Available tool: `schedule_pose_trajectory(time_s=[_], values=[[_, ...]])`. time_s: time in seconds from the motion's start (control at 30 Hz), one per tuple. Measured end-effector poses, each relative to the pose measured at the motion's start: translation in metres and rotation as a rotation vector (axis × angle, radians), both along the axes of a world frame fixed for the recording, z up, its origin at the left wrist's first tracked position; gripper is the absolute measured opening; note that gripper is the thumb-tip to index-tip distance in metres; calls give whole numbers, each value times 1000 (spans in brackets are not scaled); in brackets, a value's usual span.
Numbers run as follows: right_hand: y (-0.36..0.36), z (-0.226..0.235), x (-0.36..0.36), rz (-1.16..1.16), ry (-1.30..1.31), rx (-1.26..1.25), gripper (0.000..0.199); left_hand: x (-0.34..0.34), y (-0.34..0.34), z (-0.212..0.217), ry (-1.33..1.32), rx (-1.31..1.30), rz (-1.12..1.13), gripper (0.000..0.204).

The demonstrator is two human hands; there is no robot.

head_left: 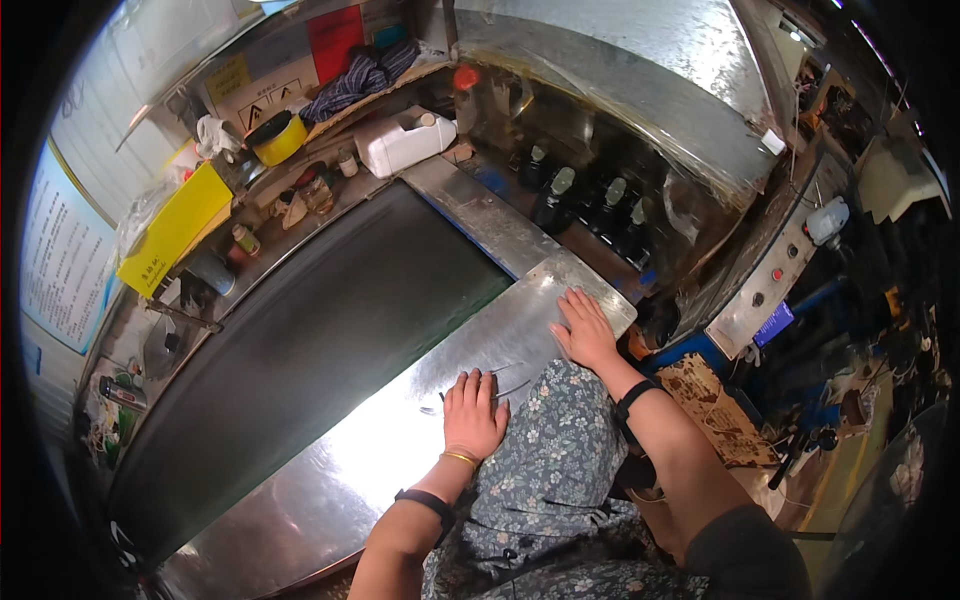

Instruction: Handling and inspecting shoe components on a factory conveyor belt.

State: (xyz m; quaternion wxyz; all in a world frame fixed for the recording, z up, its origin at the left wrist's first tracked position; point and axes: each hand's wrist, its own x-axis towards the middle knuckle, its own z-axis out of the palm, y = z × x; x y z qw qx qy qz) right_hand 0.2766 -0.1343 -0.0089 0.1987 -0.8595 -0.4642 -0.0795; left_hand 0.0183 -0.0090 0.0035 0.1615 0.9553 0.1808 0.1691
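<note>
My left hand (474, 414) lies palm down on a shiny metal plate (400, 440), its fingers stretched out. A few thin dark pieces (513, 389) are on the metal beside its fingers, too small to tell their kind. Farther right, near the plate's corner, my right hand (588, 328) rests flat with fingers spread. Neither hand shows anything held. Beyond the plate runs a wide dark belt (330, 290). A floral apron (545, 450) covers my lap, its edge close to both hands.
Behind the belt a cluttered ledge carries a white jug (404, 143), a yellow tape roll (277, 138), a yellow box (175, 228) and small bottles. Black bottle-like objects (610, 205) stand under a metal hood (620, 50). A control panel (770, 280) with buttons is at the right.
</note>
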Motion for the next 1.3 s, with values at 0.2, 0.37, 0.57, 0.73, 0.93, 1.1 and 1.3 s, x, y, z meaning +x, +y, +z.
schedule_pose_trajectory(time_s=[0.2, 0.37, 0.57, 0.73, 0.93, 1.1, 1.3], values=[[-3, -1, -1, -44, 49, 35, 53, 1, -3, 0, 7, 6, 16, 60], [-3, -3, -2, -48, 50, 52, 51, 0, -4, -2, 28, 13, 20, 60], [-3, -4, -1, -29, 63, 65, 50, -2, -4, -1, 36, 7, 37, 59], [-3, -6, 1, -41, 56, 81, 49, 0, -3, -3, 50, 9, 36, 59], [-2, -4, -1, -35, 60, 100, 48, -1, -1, -4, 43, 3, 40, 60], [-2, -5, -2, -38, 64, 106, 48, -1, -2, -4, 50, 6, 42, 60], [-9, -4, 4, -48, 58, 106, 48, 6, -7, -4, 49, -5, 34, 59]])
